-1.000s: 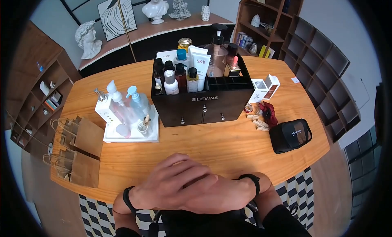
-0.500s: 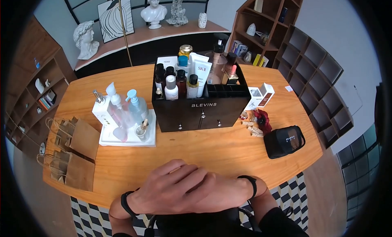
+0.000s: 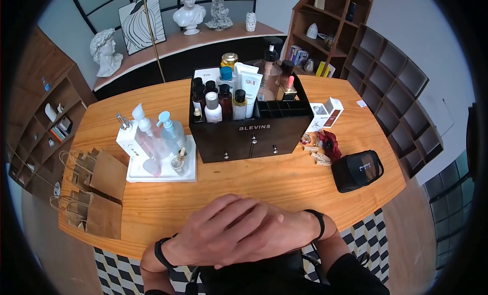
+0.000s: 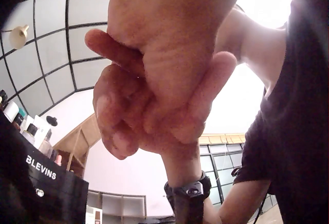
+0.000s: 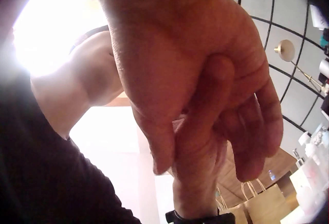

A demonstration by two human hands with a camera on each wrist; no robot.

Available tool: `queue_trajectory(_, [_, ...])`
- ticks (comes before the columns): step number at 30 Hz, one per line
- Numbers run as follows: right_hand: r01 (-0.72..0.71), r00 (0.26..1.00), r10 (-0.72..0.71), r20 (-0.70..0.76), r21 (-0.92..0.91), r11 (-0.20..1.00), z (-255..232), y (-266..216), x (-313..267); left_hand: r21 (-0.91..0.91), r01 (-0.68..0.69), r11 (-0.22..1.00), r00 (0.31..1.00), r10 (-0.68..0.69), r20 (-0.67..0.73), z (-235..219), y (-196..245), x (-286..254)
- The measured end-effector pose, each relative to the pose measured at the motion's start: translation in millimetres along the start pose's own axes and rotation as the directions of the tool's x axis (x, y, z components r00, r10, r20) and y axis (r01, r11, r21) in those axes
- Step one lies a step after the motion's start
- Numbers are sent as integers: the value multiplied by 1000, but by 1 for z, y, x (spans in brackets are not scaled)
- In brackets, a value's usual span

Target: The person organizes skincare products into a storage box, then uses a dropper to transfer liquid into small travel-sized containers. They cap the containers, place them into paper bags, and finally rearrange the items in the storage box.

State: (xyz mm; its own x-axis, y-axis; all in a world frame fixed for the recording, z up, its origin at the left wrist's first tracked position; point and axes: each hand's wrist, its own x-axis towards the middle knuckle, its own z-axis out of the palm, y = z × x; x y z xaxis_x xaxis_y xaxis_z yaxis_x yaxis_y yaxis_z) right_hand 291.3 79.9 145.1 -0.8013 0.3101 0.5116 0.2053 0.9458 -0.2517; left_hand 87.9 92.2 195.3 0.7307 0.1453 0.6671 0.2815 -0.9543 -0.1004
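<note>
Above the near edge of the table my left hand (image 3: 218,231) lies across the back of my right hand (image 3: 290,229). The two hands touch, and the left fingers slant over the right hand with small gaps between them. In the left wrist view, the left hand (image 4: 164,44) crosses over the right hand (image 4: 118,116), whose fingers bend loosely. From the right wrist view, the left thumb (image 5: 218,75) rests against the right palm. Most of the right fingers are hidden in the head view. Neither hand holds any object from the table.
A black cosmetics organizer (image 3: 223,140) full of bottles stands mid-table. Left are a white tray (image 3: 190,179) with pump bottles and paper bags (image 3: 104,216). Right are small boxes (image 3: 325,113), wooden clips (image 3: 320,157), a dark red scrunchie (image 3: 330,145) and a black pouch (image 3: 351,175).
The hands stay together, the left fingers sliding slightly right over the right hand. The head view has shifted a little. The things on the table keep their places.
</note>
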Motion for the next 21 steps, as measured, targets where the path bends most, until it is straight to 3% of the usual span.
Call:
queue_trajectory(1, [65,997,-65,28,-14,998,3,1,-1,-1,-4,1000,1000,4,6,1,0,0])
queue_trajectory(5, [85,996,-85,-6,49,995,-5,-1,4,-76,16,997,999,-13,40,4,0,-2])
queue_trajectory(7, [-71,997,62,52,200,977,5,3,-8,-110,31,993,999,-26,46,3,0,-2])
queue_trajectory(11, [-11,1000,12,-5,185,983,-8,0,-1,21,6,1000,1000,-6,7,-1,-3,-5])
queue_trajectory(13, [-106,988,143,-50,448,888,-5,3,16,101,-5,995,1000,7,-15,-2,-8,-7])
queue_trajectory(16, [-170,984,177,12,348,922,-17,-6,38,95,31,995,998,-25,-63,-1,-15,-9])
queue_trajectory(19, [-162,985,175,-10,331,929,-13,-5,36,113,70,991,997,-66,-33,-2,-12,-11])
queue_trajectory(21, [-180,981,195,4,400,899,-28,-8,40,11,129,992,992,-129,4,-6,-7,-8])
